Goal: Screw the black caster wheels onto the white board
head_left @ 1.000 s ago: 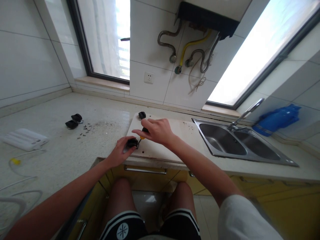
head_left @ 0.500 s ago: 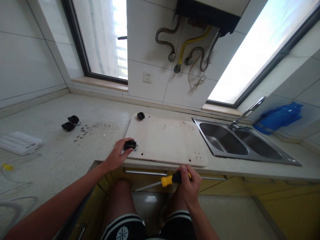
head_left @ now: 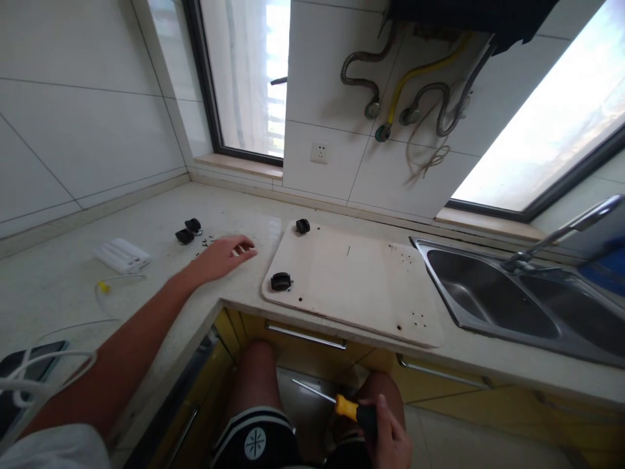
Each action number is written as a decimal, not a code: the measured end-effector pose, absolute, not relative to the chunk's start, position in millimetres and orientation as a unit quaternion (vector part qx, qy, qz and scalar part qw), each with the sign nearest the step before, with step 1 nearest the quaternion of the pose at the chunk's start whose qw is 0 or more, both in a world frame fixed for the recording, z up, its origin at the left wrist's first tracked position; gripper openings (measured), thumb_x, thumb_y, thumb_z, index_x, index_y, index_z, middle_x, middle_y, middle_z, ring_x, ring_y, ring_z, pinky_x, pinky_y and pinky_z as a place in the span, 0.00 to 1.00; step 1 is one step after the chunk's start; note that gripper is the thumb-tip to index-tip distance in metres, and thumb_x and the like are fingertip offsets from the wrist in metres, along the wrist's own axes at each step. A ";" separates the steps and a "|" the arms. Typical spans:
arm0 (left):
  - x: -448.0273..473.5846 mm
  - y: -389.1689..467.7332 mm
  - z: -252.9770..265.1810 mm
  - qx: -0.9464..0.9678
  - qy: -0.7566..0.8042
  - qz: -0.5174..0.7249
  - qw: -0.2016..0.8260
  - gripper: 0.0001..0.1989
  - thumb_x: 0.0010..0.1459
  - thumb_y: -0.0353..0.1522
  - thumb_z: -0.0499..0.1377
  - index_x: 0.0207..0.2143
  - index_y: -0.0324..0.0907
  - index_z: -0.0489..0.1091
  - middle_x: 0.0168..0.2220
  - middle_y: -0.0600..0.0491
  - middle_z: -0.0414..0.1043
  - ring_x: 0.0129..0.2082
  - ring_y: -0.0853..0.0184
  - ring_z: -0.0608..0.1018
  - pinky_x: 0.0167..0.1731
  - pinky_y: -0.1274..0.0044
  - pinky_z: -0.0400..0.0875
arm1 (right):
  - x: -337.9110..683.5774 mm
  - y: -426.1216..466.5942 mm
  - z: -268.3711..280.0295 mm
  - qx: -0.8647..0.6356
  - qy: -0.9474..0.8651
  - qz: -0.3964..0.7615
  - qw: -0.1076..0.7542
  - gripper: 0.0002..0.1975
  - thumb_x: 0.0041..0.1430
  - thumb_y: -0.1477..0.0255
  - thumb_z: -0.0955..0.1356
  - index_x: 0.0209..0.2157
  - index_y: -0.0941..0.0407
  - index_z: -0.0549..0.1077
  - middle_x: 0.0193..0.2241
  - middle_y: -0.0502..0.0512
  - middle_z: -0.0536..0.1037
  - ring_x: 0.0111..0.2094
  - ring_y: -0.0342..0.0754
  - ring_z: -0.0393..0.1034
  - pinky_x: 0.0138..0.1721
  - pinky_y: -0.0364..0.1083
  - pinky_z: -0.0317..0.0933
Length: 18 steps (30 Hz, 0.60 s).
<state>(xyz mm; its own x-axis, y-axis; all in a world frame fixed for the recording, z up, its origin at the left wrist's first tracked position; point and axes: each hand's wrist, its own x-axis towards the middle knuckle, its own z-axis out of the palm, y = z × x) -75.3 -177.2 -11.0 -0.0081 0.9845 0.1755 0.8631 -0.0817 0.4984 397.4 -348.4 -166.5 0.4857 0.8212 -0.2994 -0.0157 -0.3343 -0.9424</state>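
Left hand has moved off the black caster, loosely spread over the countertop. Right hand grips a yellow-and-black screwdriver; the perforated board is pale, round-cornered.

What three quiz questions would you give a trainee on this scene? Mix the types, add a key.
1. Fill in: the right hand holds a yellow-and-black ____.
2. How many black casters are on the white board?
3. True or false: the left hand is touching the white board.

Key:
1. screwdriver
2. Two
3. False; it is apart from the board, in the view's left half.
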 end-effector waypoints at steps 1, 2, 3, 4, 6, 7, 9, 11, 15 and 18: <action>-98.5 -177.1 -6.9 0.665 0.718 0.181 0.100 0.21 0.70 0.50 0.60 0.48 0.46 0.82 0.48 0.44 0.86 0.48 0.50 0.85 0.51 0.64 0.78 | 396.9 -347.9 -166.3 -0.699 -0.283 0.424 0.502 0.46 0.42 0.27 0.76 0.31 0.60 0.86 0.21 0.56 0.80 0.20 0.45 0.69 0.22 0.43 0.62; -121.1 -178.0 -5.5 0.623 0.770 0.120 0.075 0.17 0.67 0.47 0.62 0.45 0.45 0.83 0.47 0.43 0.86 0.49 0.48 0.85 0.51 0.63 0.77 | 396.2 -347.6 -165.8 -0.696 -0.279 0.429 0.505 0.46 0.41 0.27 0.76 0.31 0.60 0.86 0.22 0.56 0.80 0.20 0.45 0.69 0.22 0.42 0.63; -141.7 -179.6 -6.5 0.572 0.815 0.072 0.060 0.15 0.64 0.45 0.65 0.42 0.45 0.82 0.47 0.42 0.85 0.49 0.45 0.85 0.51 0.61 0.77 | 395.3 -347.5 -164.9 -0.692 -0.274 0.433 0.508 0.46 0.41 0.27 0.77 0.31 0.61 0.86 0.23 0.56 0.81 0.21 0.45 0.70 0.22 0.42 0.63; -159.0 -181.7 -9.2 0.546 0.834 0.056 0.056 0.13 0.62 0.43 0.66 0.40 0.43 0.82 0.47 0.39 0.85 0.49 0.42 0.84 0.51 0.58 0.77 | 394.0 -347.5 -163.9 -0.689 -0.269 0.437 0.512 0.45 0.40 0.28 0.77 0.31 0.60 0.86 0.24 0.57 0.82 0.21 0.45 0.71 0.22 0.42 0.64; -182.5 -185.9 -17.4 0.514 0.855 0.041 0.059 0.12 0.57 0.41 0.69 0.36 0.42 0.81 0.44 0.37 0.84 0.47 0.39 0.84 0.49 0.55 0.78 | 390.4 -347.5 -161.3 -0.682 -0.257 0.444 0.521 0.44 0.40 0.29 0.79 0.30 0.60 0.86 0.26 0.57 0.83 0.23 0.45 0.72 0.23 0.41 0.65; -188.8 -187.4 -21.6 0.511 0.856 0.043 0.064 0.11 0.55 0.40 0.70 0.35 0.42 0.80 0.43 0.37 0.84 0.46 0.40 0.84 0.49 0.55 0.79 | 388.4 -347.4 -159.9 -0.680 -0.250 0.448 0.524 0.43 0.40 0.29 0.79 0.30 0.59 0.86 0.26 0.57 0.83 0.22 0.44 0.72 0.23 0.41 0.65; -193.7 -188.6 -28.3 0.513 0.854 0.049 0.072 0.11 0.53 0.40 0.71 0.34 0.43 0.80 0.43 0.38 0.84 0.47 0.41 0.84 0.50 0.56 0.79 | 385.0 -347.4 -157.5 -0.679 -0.241 0.453 0.525 0.42 0.42 0.30 0.79 0.30 0.59 0.86 0.25 0.56 0.82 0.21 0.43 0.69 0.21 0.41 0.63; -193.4 -188.1 -32.1 0.520 0.848 0.055 0.079 0.10 0.53 0.40 0.70 0.34 0.43 0.80 0.44 0.38 0.85 0.48 0.42 0.84 0.51 0.57 0.79 | 383.4 -347.5 -156.0 -0.681 -0.241 0.454 0.522 0.43 0.43 0.30 0.79 0.31 0.60 0.86 0.23 0.56 0.81 0.19 0.43 0.68 0.20 0.41 0.61; -192.2 -185.6 -35.2 0.526 0.844 0.064 0.089 0.11 0.53 0.39 0.67 0.34 0.41 0.81 0.45 0.34 0.84 0.49 0.39 0.83 0.50 0.55 0.79 | 384.1 -348.3 -154.8 -0.678 -0.240 0.459 0.521 0.44 0.42 0.31 0.80 0.34 0.61 0.86 0.25 0.57 0.83 0.19 0.42 0.69 0.19 0.39 0.56; -191.0 -182.2 -34.5 0.528 0.841 0.078 0.092 0.10 0.53 0.39 0.67 0.31 0.41 0.78 0.44 0.32 0.84 0.50 0.34 0.84 0.50 0.52 0.79 | 383.7 -348.6 -152.3 -0.674 -0.222 0.465 0.529 0.43 0.40 0.32 0.81 0.34 0.61 0.86 0.24 0.56 0.82 0.19 0.42 0.68 0.18 0.39 0.55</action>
